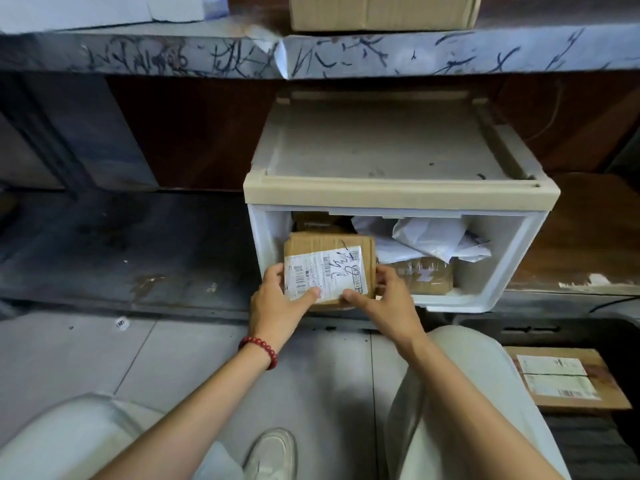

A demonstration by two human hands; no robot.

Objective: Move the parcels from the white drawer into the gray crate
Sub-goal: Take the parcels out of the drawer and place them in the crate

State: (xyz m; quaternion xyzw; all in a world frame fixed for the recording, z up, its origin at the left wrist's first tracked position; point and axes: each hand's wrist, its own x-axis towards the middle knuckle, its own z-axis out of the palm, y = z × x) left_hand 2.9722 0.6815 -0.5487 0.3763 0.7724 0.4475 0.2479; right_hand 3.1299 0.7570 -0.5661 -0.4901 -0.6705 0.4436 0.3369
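Observation:
A small cardboard parcel [329,245] with a white shipping label is held at the front left of the open white drawer [498,265]. My left hand [277,303] grips its lower left edge, thumb on the label. My right hand [384,299] grips its lower right corner. Deeper in the drawer lie white plastic mailer bags [426,240], a taped brown parcel [426,275] and another brown box [311,221] partly hidden behind the held one. The gray crate [588,445] is at the lower right, with a flat labelled parcel [568,375] lying in it.
The drawer sits in a beige-topped unit [388,154] on a dark low shelf [121,244]. Above runs a scribbled shelf edge [207,53] with a cardboard box [381,12] on top. My knees and a white shoe [273,452] are over the tiled floor.

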